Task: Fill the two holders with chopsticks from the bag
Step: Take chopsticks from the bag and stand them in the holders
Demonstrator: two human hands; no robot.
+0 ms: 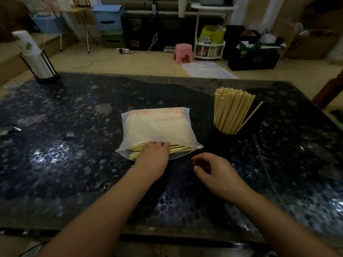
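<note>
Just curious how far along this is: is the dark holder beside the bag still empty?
No, the dark holder right of the bag is already packed with upright chopsticks.

two bare forearms, no sleeves or jewellery.

Room dim. Dark speckled stone table (74, 117) reflected patches of light. Beige floor (130, 62) beyond. Pink plastic stool (183, 52), white tiered rack (210, 47), blue storage bins (108, 17), black crate (254, 59), folding stand (74, 26) stood along the far side.
</note>
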